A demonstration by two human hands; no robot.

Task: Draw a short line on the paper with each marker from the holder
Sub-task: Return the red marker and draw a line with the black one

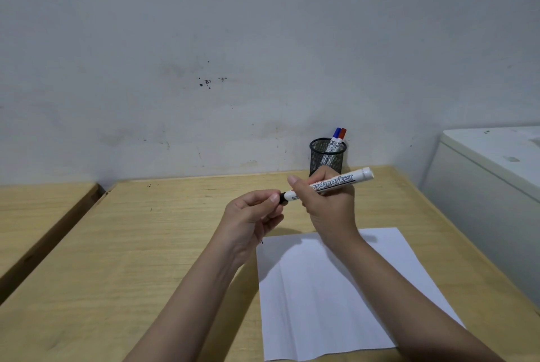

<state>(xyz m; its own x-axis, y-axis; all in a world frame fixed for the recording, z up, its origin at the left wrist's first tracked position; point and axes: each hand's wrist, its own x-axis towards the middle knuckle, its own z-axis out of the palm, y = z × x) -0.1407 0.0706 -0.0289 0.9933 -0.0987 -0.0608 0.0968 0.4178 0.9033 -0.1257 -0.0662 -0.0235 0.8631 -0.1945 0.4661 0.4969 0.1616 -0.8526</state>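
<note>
Above the pale wood-grain table (pixel 146 259), the right hand (pixel 328 206) wraps its fingers around a smooth white marker (pixel 336 182), held nearly level. The left hand (pixel 251 215) pinches the black cap (pixel 283 198) at its end. Below lies creased white paper (pixel 336 303). Behind, a round black mesh holder (pixel 327 157) keeps a blue marker (pixel 336 135) and a red marker (pixel 342 134).

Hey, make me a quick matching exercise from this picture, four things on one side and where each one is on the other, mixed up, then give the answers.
Things:
1. black-capped marker
2. blue and red markers
3. paper
4. mesh holder

Places:
A. flat on the desk, no lines visible
B. standing by the wall
C. held in both hands
D. inside the holder

Pairs: 1-C, 2-D, 3-A, 4-B
</note>
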